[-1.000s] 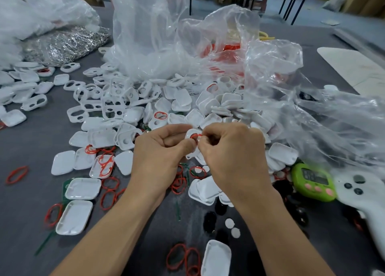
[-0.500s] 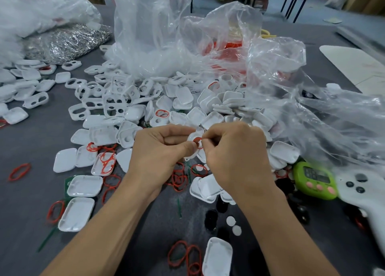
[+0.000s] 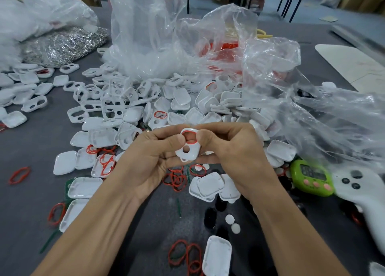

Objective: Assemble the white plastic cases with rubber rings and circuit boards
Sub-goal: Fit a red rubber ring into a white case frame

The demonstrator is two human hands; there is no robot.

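Grey matte tabletop [image 3: 41, 142] — both hands [image 3: 193, 150] pinch glossy white case [image 3: 188, 145], red ring [image 3: 188, 132].

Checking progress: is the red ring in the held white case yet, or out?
In, at least partly: the red ring lines the large opening of the white case; fingers hide the rest.

Left hand [image 3: 150, 157] and right hand [image 3: 235, 150], two hands, hold one ringed case [image 3: 192, 154]. Loose white case parts [image 3: 181, 98] lie in dozens, uncountable; red rubber rings [image 3: 177, 180] number over ten. One green timer [image 3: 311, 176], one white controller [image 3: 364, 192], two white discs [image 3: 229, 219], at least three clear bags [image 3: 145, 36].
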